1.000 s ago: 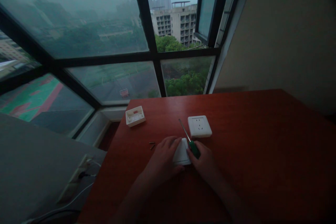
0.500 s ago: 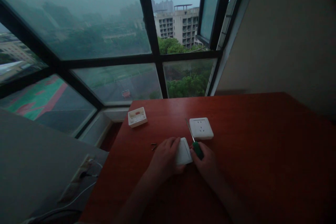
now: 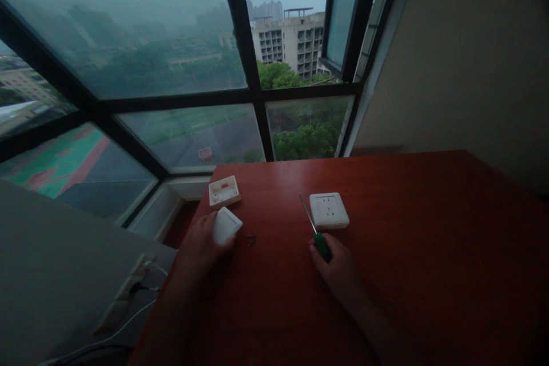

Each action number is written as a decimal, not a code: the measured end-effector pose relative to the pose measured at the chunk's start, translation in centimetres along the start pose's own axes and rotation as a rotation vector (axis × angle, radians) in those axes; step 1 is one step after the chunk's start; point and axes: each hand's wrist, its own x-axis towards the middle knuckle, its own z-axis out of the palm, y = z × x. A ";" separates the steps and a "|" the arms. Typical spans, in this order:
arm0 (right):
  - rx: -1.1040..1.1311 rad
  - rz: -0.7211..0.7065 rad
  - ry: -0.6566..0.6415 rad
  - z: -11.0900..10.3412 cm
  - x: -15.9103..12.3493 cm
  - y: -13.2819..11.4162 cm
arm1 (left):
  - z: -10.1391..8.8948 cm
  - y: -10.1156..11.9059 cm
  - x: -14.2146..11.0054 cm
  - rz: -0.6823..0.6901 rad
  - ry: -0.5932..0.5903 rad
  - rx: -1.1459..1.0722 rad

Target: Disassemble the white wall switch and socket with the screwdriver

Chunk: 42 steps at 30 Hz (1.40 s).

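Observation:
In my left hand (image 3: 205,240) is a white wall switch (image 3: 226,225), gripped by its edges near the table's left side. Just beyond it lies an open white mounting box (image 3: 225,191), hollow side up. My right hand (image 3: 337,257) is closed round the green handle of a screwdriver (image 3: 321,247), whose thin metal shaft points away and to the left. A white socket (image 3: 329,210) with several slots rests face up beside the shaft. A few small screws (image 3: 251,239) lie on the wood to the right of my left hand.
The reddish-brown table (image 3: 407,240) reaches far to the right. Large dark-framed windows (image 3: 180,100) stand behind it. On the wall at lower left is a power strip (image 3: 124,291) with a plug and cables.
My left hand has carried the white switch leftward, away from my right hand, to just in front of the mounting box. My right hand stays nearly in place with the screwdriver.

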 end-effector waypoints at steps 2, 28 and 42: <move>-0.001 0.001 -0.002 0.0 0.0 0.0 | 0.4 -0.7 0.1 -0.003 -0.004 -0.008; 0.067 0.037 -0.023 -0.4 -0.1 -0.4 | 0.1 2.3 -1.3 0.080 0.328 -0.207; -0.036 0.198 0.206 -6.6 3.3 2.4 | 2.3 15.3 -1.8 0.491 -0.104 -0.506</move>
